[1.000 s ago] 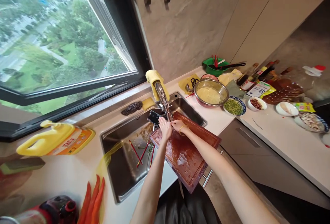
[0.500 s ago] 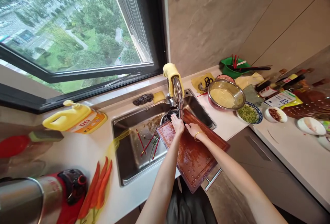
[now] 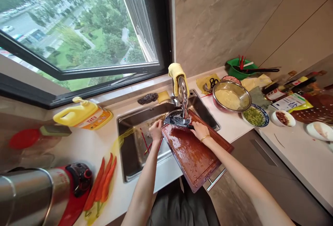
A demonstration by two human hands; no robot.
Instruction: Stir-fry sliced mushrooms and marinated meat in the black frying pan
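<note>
My right hand (image 3: 200, 130) is wrapped round the black handle of a knife (image 3: 177, 120). Its dark wet blade lies under the running stream from the faucet (image 3: 183, 94). Just left of the blade's tip is my left hand (image 3: 156, 130), its fingers curled; whether anything is in them I cannot make out. Below both hands a wet brown cutting board (image 3: 195, 153) rests at a slant across the right side of the sink (image 3: 130, 174), overhanging the counter's front edge. Red chopsticks (image 3: 143, 137) lie in the sink basin. A yellow cloth (image 3: 174, 71) drapes over the faucet.
Left of the sink are a yellow detergent jug (image 3: 85, 115), several red chili peppers (image 3: 102, 181) and a steel appliance (image 3: 28, 198). On the right stand a metal bowl (image 3: 246, 97), a plate of chopped greens (image 3: 256, 116) and a green basin (image 3: 234, 63). An open window (image 3: 109, 73) is behind.
My left hand has moved left off the middle of the blade and curled its fingers. More of the knife blade now shows under the water. My right hand keeps hold of the handle.
</note>
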